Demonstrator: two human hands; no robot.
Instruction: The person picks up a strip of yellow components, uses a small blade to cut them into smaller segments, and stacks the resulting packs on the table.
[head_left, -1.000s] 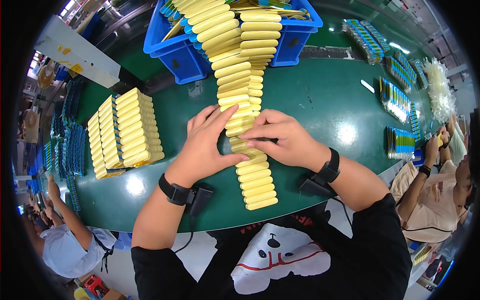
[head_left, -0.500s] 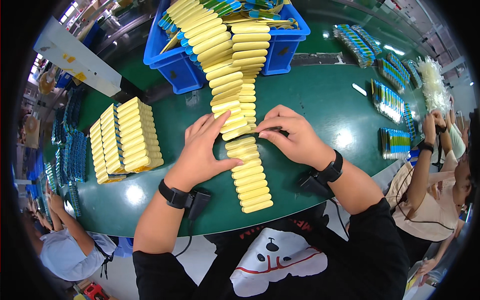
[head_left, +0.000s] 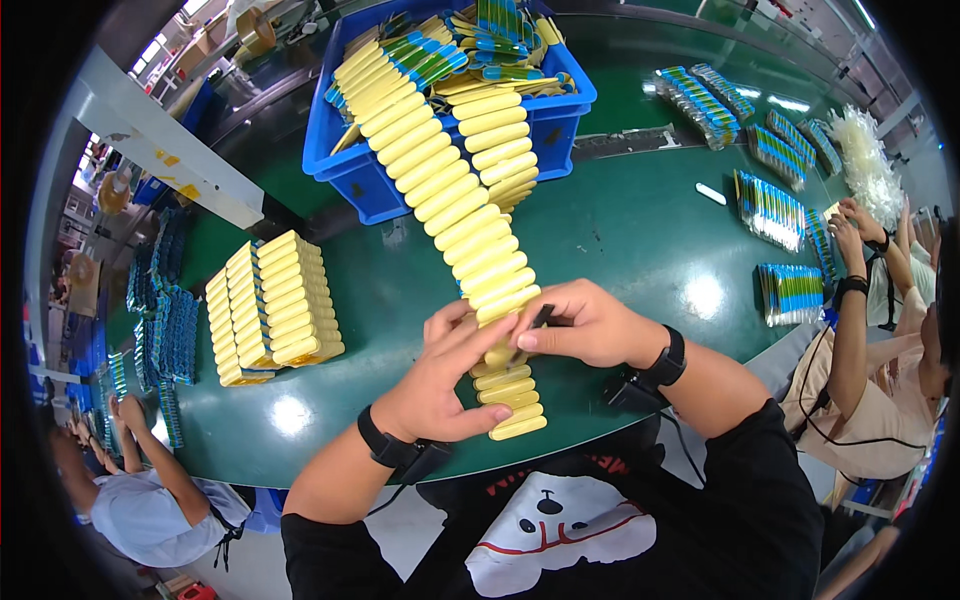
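A long overlapping row of flat yellow packets [head_left: 470, 240] runs from a blue crate [head_left: 555, 120] down the green table toward me. My left hand [head_left: 445, 385] lies flat on the near part of that row, fingers spread over the packets. My right hand [head_left: 580, 325] is closed on a small dark tool, its tip at the row beside my left fingertips. Both wrists wear black bands with small devices. A few packets [head_left: 512, 415] stick out below my hands.
Stacked yellow packets [head_left: 275, 305] stand at the left. Blue-green packet bundles [head_left: 775, 210] lie at the right and at the far left edge. A person sits at the right, hands near a white pile [head_left: 865, 165]; another sits at the lower left.
The view shifted and the crate now shows more fully. My hands stayed on the packet row, the right one now gripping the dark tool closer to my left fingers.
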